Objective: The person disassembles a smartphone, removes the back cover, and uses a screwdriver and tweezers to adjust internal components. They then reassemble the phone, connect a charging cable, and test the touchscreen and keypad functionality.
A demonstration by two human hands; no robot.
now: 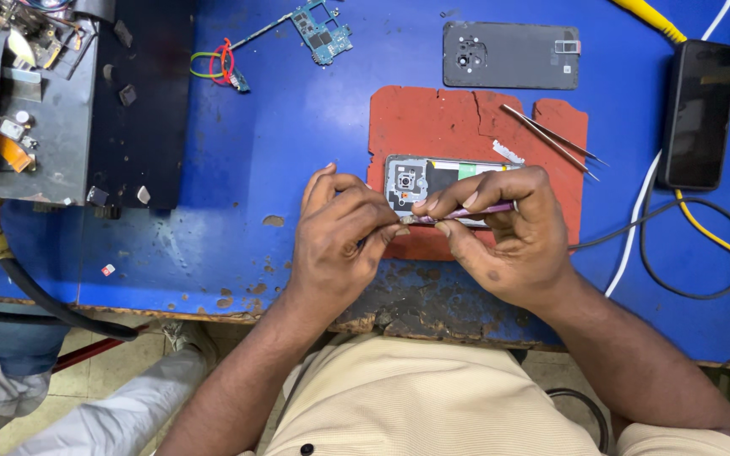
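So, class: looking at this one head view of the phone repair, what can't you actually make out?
- Lower edge of the opened phone: covered by both hands.
- Tip of the purple tool: hidden between left hand and right hand fingers.
- Parts on the green circuit board: too small.
- Grey tray at left: cut off by the frame edge.

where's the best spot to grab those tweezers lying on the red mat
Grip the tweezers mid-length, across both arms, coming from above. They lie flat and diagonal on the red mat, joined end at upper left, sharp tips spread at lower right off the mat's edge, so stay clear of the tips.
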